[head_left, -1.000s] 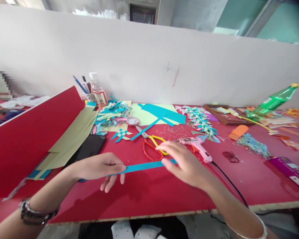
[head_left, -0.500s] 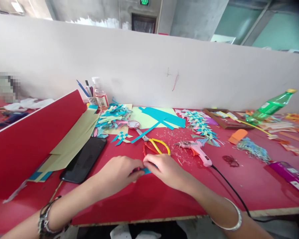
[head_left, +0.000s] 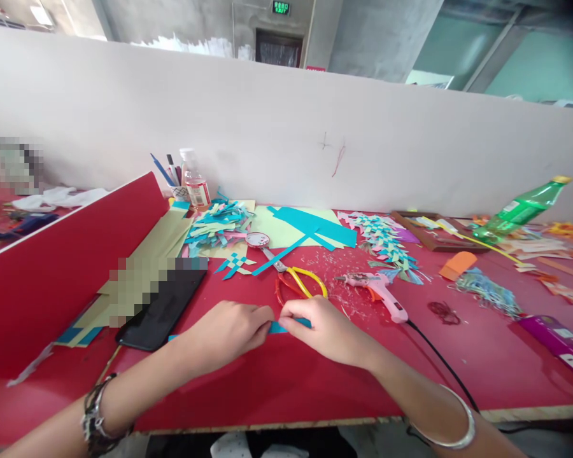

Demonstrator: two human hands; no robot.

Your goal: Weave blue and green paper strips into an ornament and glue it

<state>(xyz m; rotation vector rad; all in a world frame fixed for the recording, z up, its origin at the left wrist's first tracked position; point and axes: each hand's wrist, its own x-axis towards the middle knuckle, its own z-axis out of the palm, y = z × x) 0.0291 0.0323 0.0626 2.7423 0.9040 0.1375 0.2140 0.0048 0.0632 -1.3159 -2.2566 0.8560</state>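
Paper strip [head_left: 278,327] runs over the near side of the desk [head_left: 248,388] between the left hand [head_left: 232,332] and right hand [head_left: 325,331], both pinching it close together, apparently to control that short span, with scissors [head_left: 281,268] and glue gun [head_left: 384,295] beyond, presumably for easy reach.

White partition [head_left: 248,121] before a grey, perhaps concrete, wall [head_left: 375,41].

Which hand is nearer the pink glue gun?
Right. The right hand is left and in front of the pink glue gun, not touching it; the left hand is farther left, beyond the right hand.
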